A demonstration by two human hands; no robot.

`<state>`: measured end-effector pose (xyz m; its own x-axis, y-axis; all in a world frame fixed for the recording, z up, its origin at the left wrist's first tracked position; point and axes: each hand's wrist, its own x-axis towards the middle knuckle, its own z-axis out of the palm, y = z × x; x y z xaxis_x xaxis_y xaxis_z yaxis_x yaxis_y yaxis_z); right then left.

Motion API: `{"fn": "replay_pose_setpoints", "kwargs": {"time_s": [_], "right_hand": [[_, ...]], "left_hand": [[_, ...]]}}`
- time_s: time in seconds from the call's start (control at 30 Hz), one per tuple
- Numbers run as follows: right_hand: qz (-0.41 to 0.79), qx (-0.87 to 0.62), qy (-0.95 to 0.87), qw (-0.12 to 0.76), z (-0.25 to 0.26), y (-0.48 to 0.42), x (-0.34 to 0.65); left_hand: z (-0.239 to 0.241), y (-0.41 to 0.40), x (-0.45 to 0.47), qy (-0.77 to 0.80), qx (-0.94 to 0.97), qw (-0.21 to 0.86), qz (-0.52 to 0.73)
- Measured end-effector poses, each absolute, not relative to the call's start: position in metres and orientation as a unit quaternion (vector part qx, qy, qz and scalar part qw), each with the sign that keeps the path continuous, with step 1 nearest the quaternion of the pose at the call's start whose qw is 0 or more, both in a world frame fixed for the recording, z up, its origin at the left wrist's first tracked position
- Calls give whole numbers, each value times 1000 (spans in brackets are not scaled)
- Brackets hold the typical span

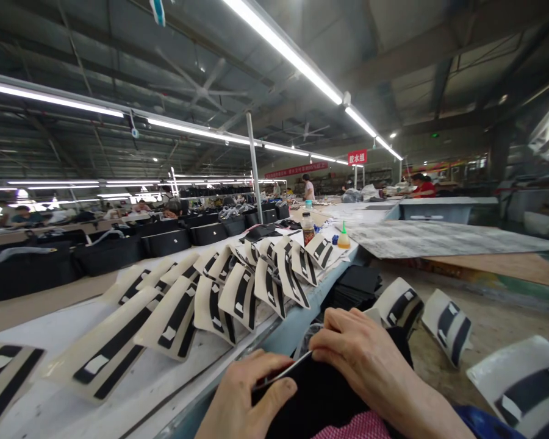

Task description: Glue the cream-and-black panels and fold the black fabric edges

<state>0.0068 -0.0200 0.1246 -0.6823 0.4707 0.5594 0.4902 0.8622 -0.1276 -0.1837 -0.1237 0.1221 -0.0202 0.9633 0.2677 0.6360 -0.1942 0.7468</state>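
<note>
While the left hand (pixel 246 391) pinches a thin piece (pixel 296 364), I see the right hand (pixel 362 345) also grasping its edge.

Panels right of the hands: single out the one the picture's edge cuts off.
The cream panel in the bottom right corner: its black strips run off the picture, while the panels nearer the right hand lie within it.
</note>
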Motion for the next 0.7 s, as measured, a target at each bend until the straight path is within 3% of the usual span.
{"fn": "replay_pose_setpoints", "kwargs": {"time_s": [0.1, 0.2, 0.4, 0.57, 0.7], "right_hand": [[-63, -247, -917, 308, 122, -22, -1], [-90, -245, -919, 295, 119, -23, -1], [-84, -152, -934, 311, 120, -31, 30], [-104, -174, -918, 340, 132, -28, 43], [-30, -166, -917, 361, 144, -21, 43]], "left_hand": [[122, -110, -175, 628, 717, 81, 291], [103, -98, -170, 644, 721, 20, 254], [80, -96, -182, 679, 668, 19, 304], [94, -111, -183, 658, 673, 23, 337], [104, -124, -180, 607, 704, 59, 364]]}}
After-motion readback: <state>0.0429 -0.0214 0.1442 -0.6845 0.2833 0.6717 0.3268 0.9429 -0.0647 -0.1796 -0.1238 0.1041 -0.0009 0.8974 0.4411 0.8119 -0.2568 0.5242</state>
